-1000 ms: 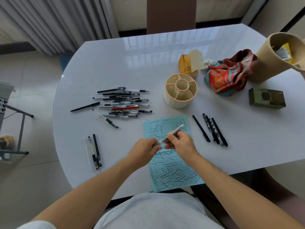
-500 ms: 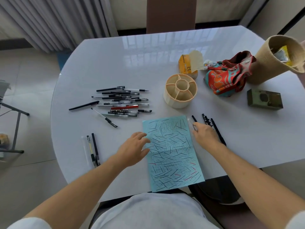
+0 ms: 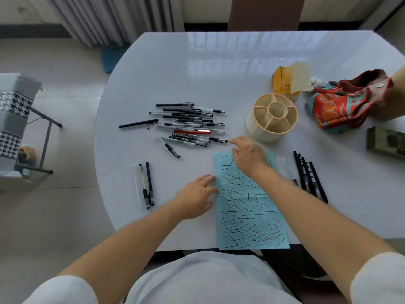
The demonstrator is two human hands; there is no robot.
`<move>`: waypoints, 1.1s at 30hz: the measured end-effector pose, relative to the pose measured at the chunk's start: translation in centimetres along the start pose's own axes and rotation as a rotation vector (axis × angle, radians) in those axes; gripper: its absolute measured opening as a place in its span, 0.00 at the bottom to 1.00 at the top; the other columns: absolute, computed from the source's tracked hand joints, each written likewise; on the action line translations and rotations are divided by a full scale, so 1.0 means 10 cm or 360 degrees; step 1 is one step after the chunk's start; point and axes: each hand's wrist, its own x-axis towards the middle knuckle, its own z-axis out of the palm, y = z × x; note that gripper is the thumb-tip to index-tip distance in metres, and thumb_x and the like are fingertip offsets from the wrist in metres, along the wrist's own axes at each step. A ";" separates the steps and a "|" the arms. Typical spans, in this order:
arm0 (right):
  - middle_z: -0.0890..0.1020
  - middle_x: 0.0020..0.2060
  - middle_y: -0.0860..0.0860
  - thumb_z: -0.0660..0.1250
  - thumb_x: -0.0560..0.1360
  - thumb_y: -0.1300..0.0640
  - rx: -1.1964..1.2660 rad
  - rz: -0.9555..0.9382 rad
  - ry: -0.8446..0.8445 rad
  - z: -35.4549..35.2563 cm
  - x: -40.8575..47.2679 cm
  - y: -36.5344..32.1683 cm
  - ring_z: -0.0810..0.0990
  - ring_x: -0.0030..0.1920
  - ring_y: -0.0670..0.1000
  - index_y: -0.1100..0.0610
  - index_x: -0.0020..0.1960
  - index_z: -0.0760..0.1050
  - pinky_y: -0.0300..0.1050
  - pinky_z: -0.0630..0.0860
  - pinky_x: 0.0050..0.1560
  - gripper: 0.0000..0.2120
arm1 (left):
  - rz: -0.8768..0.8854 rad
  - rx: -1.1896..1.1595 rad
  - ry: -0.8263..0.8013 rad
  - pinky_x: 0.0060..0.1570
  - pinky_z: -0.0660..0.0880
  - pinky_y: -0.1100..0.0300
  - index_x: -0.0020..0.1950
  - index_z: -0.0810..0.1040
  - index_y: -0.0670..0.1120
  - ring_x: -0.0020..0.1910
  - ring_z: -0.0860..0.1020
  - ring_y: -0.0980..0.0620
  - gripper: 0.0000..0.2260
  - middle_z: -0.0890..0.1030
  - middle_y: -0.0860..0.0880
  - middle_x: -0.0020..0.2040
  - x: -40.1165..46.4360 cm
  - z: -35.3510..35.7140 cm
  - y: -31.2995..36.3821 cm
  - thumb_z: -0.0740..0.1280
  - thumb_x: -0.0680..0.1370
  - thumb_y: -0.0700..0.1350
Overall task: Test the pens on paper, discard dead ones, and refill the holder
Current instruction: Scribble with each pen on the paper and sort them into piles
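Note:
A light blue paper (image 3: pixel 247 207) covered in short pen strokes lies at the table's front edge. My left hand (image 3: pixel 195 198) rests flat at its left border, fingers apart, holding nothing. My right hand (image 3: pixel 247 154) hovers over the paper's top, empty, its fingers stretched toward the pile of pens (image 3: pixel 190 126) left of the beige compartmented holder (image 3: pixel 271 117). The holder has nothing in it. A group of black pens (image 3: pixel 309 174) and a clear pen (image 3: pixel 285 167) lie right of the paper. Three more pens (image 3: pixel 144 183) lie at the left.
The white table (image 3: pixel 219 69) also carries a yellow box (image 3: pixel 282 84), an orange and teal cloth bag (image 3: pixel 344 104) and a green block (image 3: pixel 385 141) at the right. A chair back stands behind the table. A houndstooth stool (image 3: pixel 13 119) stands on the floor at left.
One second ago both hands held a clear pen above the paper. My right hand laid it beside the black pens at the right, then swung left toward the pile. My left hand dropped onto the table.

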 end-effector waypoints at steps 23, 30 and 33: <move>0.85 0.42 0.64 0.67 0.80 0.63 0.2005 0.0733 -0.0283 0.12 -0.92 0.13 0.86 0.40 0.59 0.63 0.52 0.80 0.48 0.84 0.41 0.05 | -0.0232 -0.0878 0.0048 0.58 0.75 0.55 0.69 0.71 0.49 0.54 0.79 0.52 0.15 0.81 0.50 0.59 0.12 -0.29 0.36 0.60 0.84 0.50; 0.86 0.38 0.54 0.72 0.79 0.58 0.1891 0.0809 0.0014 0.20 -1.12 0.19 0.83 0.35 0.53 0.61 0.45 0.85 0.45 0.82 0.38 0.07 | -0.0185 -0.0548 0.0075 0.41 0.73 0.57 0.50 0.81 0.47 0.36 0.78 0.55 0.10 0.83 0.52 0.39 0.24 -0.32 0.49 0.61 0.83 0.48; 0.85 0.33 0.52 0.70 0.80 0.58 0.1959 0.1017 0.0388 0.06 -0.95 0.41 0.81 0.31 0.48 0.60 0.46 0.82 0.43 0.82 0.33 0.07 | -0.0286 -0.0390 0.0167 0.44 0.75 0.54 0.53 0.80 0.47 0.42 0.79 0.48 0.10 0.84 0.50 0.43 0.20 -0.28 0.38 0.61 0.84 0.49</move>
